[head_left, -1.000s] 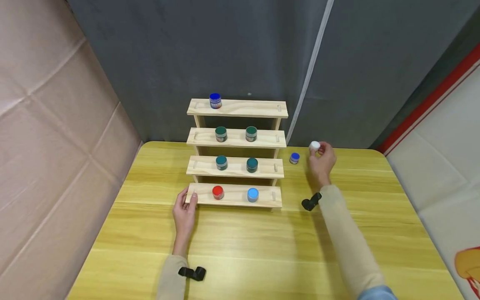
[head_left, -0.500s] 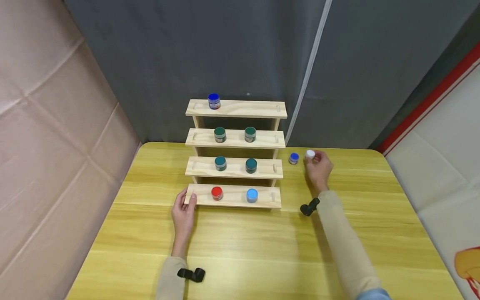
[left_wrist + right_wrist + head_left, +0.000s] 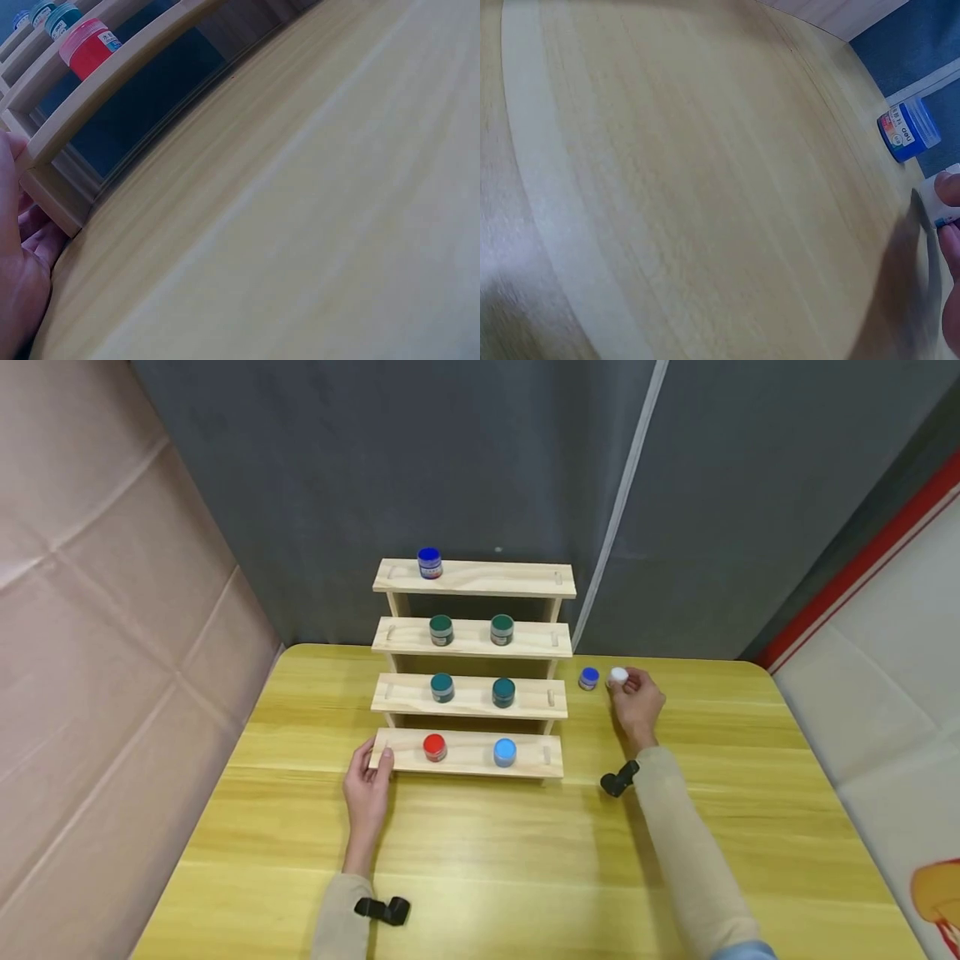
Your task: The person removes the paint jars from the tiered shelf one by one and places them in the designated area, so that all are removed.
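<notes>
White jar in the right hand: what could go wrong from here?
The white jar is close beside the blue jar on the table, so the right hand might knock that one over. The left hand holds the left end of the front shelf; a tug there could unsettle the red jar nearby.

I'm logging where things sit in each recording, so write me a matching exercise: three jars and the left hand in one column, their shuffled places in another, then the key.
Things
1. red jar
2. light blue jar
3. white jar
4. left hand

Places (head view)
A. held by the right hand
B. on the lowest shelf, nearer its right end
C. at the lowest shelf's left end, gripping it
D. on the lowest shelf, nearer its left end

Pairs: 1-D, 2-B, 3-A, 4-C
</notes>
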A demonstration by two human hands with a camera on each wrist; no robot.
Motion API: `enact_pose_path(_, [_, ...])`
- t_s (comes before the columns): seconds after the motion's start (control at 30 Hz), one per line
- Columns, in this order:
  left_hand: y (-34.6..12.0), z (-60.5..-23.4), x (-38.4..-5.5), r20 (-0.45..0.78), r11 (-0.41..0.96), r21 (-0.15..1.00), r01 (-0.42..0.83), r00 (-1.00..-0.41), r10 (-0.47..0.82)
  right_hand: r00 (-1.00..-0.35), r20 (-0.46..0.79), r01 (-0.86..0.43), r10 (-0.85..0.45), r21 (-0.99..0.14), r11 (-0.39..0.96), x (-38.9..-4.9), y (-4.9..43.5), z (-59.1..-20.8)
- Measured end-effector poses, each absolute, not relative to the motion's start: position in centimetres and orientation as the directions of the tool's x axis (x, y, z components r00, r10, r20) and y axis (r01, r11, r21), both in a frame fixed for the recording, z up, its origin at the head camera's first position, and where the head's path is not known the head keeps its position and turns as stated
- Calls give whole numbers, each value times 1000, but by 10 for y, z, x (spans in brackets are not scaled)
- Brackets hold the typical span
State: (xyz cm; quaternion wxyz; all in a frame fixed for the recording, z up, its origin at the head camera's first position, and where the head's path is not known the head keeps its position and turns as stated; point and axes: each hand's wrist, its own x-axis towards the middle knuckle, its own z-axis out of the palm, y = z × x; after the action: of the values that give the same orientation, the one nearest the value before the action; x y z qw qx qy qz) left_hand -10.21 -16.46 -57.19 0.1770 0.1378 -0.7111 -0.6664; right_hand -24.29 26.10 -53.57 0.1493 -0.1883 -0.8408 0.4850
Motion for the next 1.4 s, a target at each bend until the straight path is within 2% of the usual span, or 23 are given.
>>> enact_pose_path(0.27, [-161, -562, -101, 35, 78, 997, 1, -895, -444, -900, 34, 188, 435, -869, 458, -241, 261, -537])
enact_pose_path(0.57, [-153, -528, -90, 79, 80, 996, 49, -902, -425, -890, 74, 150, 450, -885, 442, -242, 262, -534])
enact_pose_path(0.87, [-155, -530, -90, 58, 71, 997, 31, -901, -430, -880, 131, 88, 457, -899, 429, -245, 266, -524])
enact_pose_path(1.4, [-154, -531, -90, 73, 88, 995, 38, -899, -432, -849, 279, -54, 449, -891, 450, -254, 272, -481])
